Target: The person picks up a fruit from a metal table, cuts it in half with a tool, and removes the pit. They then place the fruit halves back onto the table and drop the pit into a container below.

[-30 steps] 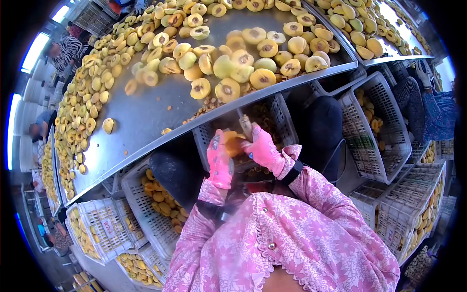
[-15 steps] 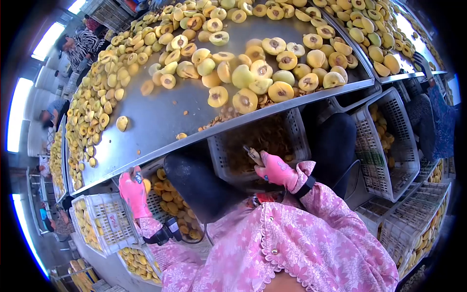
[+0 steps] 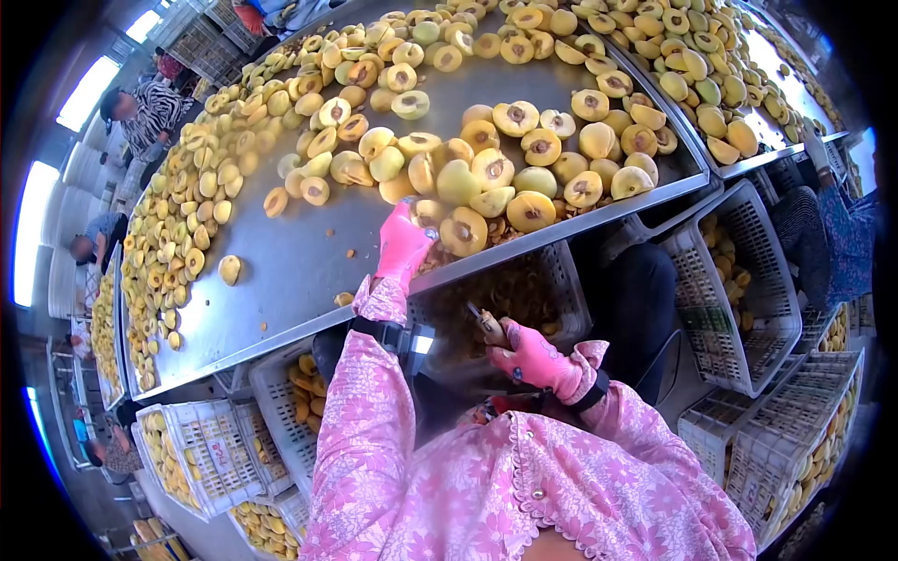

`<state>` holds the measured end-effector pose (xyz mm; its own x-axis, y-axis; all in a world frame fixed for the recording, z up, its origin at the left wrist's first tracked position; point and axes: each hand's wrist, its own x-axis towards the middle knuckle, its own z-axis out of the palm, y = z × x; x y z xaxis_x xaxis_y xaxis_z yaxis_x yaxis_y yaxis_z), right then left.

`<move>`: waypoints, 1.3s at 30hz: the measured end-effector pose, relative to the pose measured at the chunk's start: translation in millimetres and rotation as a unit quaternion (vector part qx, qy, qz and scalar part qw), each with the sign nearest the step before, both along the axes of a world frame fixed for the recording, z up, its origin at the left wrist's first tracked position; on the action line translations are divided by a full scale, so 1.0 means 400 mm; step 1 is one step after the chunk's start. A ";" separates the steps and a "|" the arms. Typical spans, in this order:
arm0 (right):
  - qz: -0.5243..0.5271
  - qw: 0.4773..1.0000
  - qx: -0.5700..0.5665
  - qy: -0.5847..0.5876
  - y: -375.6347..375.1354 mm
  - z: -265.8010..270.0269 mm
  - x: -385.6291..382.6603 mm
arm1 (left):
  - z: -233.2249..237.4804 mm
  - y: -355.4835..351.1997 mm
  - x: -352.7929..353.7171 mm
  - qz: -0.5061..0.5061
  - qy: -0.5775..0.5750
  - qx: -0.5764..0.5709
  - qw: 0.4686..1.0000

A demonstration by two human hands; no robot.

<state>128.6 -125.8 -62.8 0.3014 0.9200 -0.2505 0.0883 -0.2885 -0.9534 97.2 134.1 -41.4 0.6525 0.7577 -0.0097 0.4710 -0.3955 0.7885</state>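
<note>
My left hand [image 3: 405, 245], in a pink glove, reaches over the table's front edge. Its fingers are closed on a yellow peach half [image 3: 428, 212], which they partly cover. Beside it lies another peach half [image 3: 463, 231] with its cut face up and a brown pit in the middle. My right hand [image 3: 538, 362], also gloved in pink, is closed around a small wooden-handled tool [image 3: 488, 326] with a thin metal tip. It hovers over a crate [image 3: 572, 290] holding brown scraps below the table edge.
Many peach halves cover the metal table [image 3: 281, 271]. White crates of peaches stand at the left [image 3: 201, 449] and right [image 3: 725, 299]. A co-worker's blue sleeve [image 3: 847, 234] shows at far right; a person in a striped top [image 3: 159, 112] is at far left.
My left hand has moved from above the left crate, up and right onto the table, and taken hold of a peach half. My right hand stays nearly in place with the tool.
</note>
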 end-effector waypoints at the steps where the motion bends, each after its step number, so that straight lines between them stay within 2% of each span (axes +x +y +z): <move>1: -0.001 1.000 0.007 0.002 0.001 0.009 0.000 | 0.015 -0.015 -0.005 0.008 -0.017 -0.006 1.000; 4: -0.037 0.996 0.055 0.064 0.012 0.037 0.014 | 0.002 -0.009 -0.045 0.048 -0.035 0.060 0.996; 5: -0.055 0.996 0.028 0.071 0.017 0.058 0.026 | 0.006 -0.012 -0.067 0.033 -0.050 0.005 0.998; 7: -0.115 0.988 0.064 0.078 0.035 0.088 0.048 | 0.105 -0.054 -0.100 0.001 -0.082 -0.106 0.991; 8: -0.130 0.988 0.065 0.044 0.042 0.103 0.063 | 0.102 -0.059 -0.122 -0.032 -0.088 -0.103 0.990; 11: -0.148 0.986 0.073 0.016 0.077 0.155 0.094 | 0.172 -0.133 -0.148 -0.108 -0.089 -0.212 0.967; 12: -0.136 0.983 0.116 -0.033 0.094 0.146 0.100 | 0.166 -0.154 -0.153 -0.132 -0.118 -0.234 0.956; 13: -0.139 0.982 0.105 0.072 0.095 0.146 0.091 | 0.168 -0.173 -0.156 -0.138 -0.112 -0.252 0.951; 15: -0.141 0.947 0.082 0.277 0.105 0.170 0.067 | 0.166 -0.214 -0.164 -0.081 -0.090 -0.326 0.937; 16: -0.168 0.934 0.094 0.302 0.108 0.192 0.047 | 0.140 -0.238 -0.158 -0.030 -0.178 -0.396 0.900; 18: -0.166 0.926 0.070 0.332 0.100 0.191 0.010 | 0.085 -0.279 -0.149 0.074 -0.341 -0.515 0.783; 19: -0.165 0.921 0.058 0.348 0.095 0.189 -0.003 | 0.095 -0.290 -0.173 0.071 -0.309 -0.590 0.742; 21: -0.144 0.939 0.059 0.306 0.080 0.174 -0.006 | 0.091 -0.310 -0.173 0.077 -0.379 -0.612 0.690; 24: -0.128 0.964 0.068 0.222 0.048 0.194 0.006 | 0.096 -0.317 -0.195 0.107 -0.411 -0.624 0.656; 27: -0.065 0.986 0.036 0.152 0.002 0.248 -0.002 | 0.130 -0.327 -0.227 0.096 -0.382 -0.557 0.731; 28: -0.043 0.998 0.036 0.039 -0.005 0.223 -0.008 | 0.129 -0.327 -0.238 0.073 -0.375 -0.550 0.743; 31: 0.013 0.996 0.051 -0.072 -0.018 0.230 -0.022 | 0.137 -0.346 -0.241 0.071 -0.368 -0.502 0.780; 32: 0.005 0.988 0.107 -0.111 -0.019 0.203 -0.029 | 0.136 -0.351 -0.240 0.068 -0.369 -0.490 0.787; 35: -0.026 0.960 0.164 -0.226 -0.011 0.179 -0.046 | 0.138 -0.359 -0.240 0.066 -0.372 -0.460 0.804; 39: -0.022 0.967 0.093 -0.237 -0.010 0.195 -0.056 | 0.133 -0.363 -0.239 0.071 -0.376 -0.429 0.818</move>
